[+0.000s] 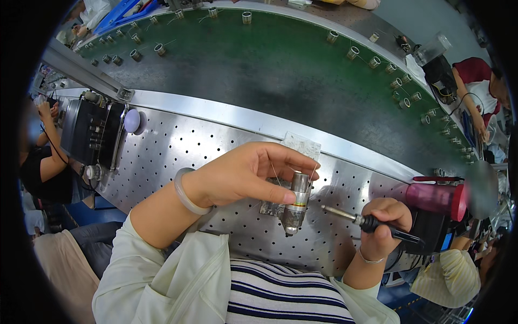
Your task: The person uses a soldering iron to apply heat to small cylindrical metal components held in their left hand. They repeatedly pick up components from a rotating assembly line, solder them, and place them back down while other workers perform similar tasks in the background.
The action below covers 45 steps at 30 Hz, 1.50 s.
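My left hand [259,174] is around a small metal cylinder [299,202], its thumb pressed on a ringed middle part with coloured lines. Thin wires stick up beside the cylinder's top, and its rounded lower end points towards me. Beneath that hand, part of a grey metal block [271,208] shows. In my right hand [386,222] is a soldering iron [370,223] with a black handle; its metal tip points left at the cylinder, with a gap between them.
Many small metal rings, some with wires, stand on a green conveyor belt [243,60] beyond the perforated metal table [182,141]. A purple round object [132,121] and a black device [93,129] are at left. A pink transparent container [433,199] lies at right. Other people sit at both sides.
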### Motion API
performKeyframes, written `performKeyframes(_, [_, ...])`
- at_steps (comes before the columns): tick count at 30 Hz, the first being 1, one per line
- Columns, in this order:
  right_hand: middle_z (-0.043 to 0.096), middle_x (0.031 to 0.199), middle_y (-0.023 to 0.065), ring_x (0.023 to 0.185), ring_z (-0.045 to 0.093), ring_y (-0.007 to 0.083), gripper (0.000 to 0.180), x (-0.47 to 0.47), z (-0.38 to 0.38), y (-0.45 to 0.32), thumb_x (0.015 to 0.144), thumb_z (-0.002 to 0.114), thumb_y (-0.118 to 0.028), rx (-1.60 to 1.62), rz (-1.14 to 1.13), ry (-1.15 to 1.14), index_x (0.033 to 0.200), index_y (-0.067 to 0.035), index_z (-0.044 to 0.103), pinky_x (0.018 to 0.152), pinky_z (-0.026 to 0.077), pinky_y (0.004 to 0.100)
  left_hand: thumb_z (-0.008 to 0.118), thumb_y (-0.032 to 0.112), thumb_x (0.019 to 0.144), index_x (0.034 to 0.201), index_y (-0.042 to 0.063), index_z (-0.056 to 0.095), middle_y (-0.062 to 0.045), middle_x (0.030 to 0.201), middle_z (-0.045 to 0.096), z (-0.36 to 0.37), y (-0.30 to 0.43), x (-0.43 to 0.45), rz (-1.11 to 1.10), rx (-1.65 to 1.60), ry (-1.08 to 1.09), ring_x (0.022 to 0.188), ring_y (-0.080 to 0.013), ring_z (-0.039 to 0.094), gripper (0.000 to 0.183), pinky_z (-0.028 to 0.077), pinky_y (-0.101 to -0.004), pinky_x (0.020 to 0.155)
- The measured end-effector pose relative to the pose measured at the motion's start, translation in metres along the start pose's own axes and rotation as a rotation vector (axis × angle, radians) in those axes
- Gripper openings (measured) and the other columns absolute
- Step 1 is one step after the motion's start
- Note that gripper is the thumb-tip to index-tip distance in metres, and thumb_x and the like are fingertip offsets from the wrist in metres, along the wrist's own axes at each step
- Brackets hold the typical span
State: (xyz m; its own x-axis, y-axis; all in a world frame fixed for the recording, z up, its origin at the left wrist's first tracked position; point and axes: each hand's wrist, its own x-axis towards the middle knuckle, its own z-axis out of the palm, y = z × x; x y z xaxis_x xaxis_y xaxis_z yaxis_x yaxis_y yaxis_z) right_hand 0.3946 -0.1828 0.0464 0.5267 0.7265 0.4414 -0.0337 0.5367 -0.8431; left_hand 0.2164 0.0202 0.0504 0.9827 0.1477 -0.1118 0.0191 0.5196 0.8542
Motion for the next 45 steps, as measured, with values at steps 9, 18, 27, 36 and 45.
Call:
performKeyframes(9, [0.063,0.071,0.0137,0.057,0.059,0.0194,0.030,0.001,0.002,0.001,0.066,0.082,-0.009,-0.164,-0.019,-0.144,0.086,0.006,0.064,0.050,0.045,0.0265,0.070,-0.011,0.071,0.088,0.001,0.070,-0.017,0.114,0.059,0.003,0.005,-0.002,0.044,0.044,0.028,0.100,-0.0197,0.059,0.021,0.051,-0.0275,0.083])
performKeyframes(18, [0.062,0.071,0.0136,0.057,0.059,0.0203,0.032,0.000,-0.003,0.002,0.066,0.082,-0.009,-0.154,-0.048,-0.156,0.087,0.006,0.064,0.050,0.046,0.0271,0.073,-0.012,0.066,0.079,0.003,0.070,-0.020,0.113,0.059,-0.002,0.002,-0.002,0.103,0.085,-0.005,0.108,-0.0262,0.057,0.019,0.045,-0.0343,0.094])
performKeyframes(27, [0.063,0.072,0.0139,0.058,0.060,0.0202,0.033,0.001,-0.004,0.003,0.066,0.082,-0.009,-0.141,-0.014,-0.168,0.087,0.007,0.064,0.051,0.046,0.0267,0.075,-0.011,0.065,0.078,0.003,0.071,-0.020,0.113,0.059,-0.004,0.004,-0.002,0.088,0.128,-0.012,0.109,-0.0267,0.057,0.019,0.043,-0.0360,0.098])
performKeyframes(36, [0.063,0.071,0.0133,0.058,0.059,0.0194,0.030,0.004,-0.003,0.000,0.066,0.082,-0.008,-0.165,-0.009,-0.196,0.087,0.005,0.064,0.050,0.045,0.0255,0.074,-0.009,0.068,0.090,0.002,0.071,-0.019,0.113,0.060,-0.007,0.004,0.000,0.141,0.190,-0.073,0.107,-0.0257,0.058,0.025,0.045,-0.0337,0.096])
performKeyframes(45, [0.061,0.069,0.0128,0.055,0.058,0.0191,0.031,0.009,-0.005,-0.002,0.067,0.082,-0.010,-0.239,-0.068,-0.291,0.086,0.005,0.064,0.048,0.044,0.0256,0.071,-0.003,0.074,0.127,-0.009,0.049,-0.020,0.106,0.064,0.001,0.010,0.004,-0.072,-0.058,-0.021,0.099,-0.0224,0.063,0.058,0.052,-0.0251,0.078])
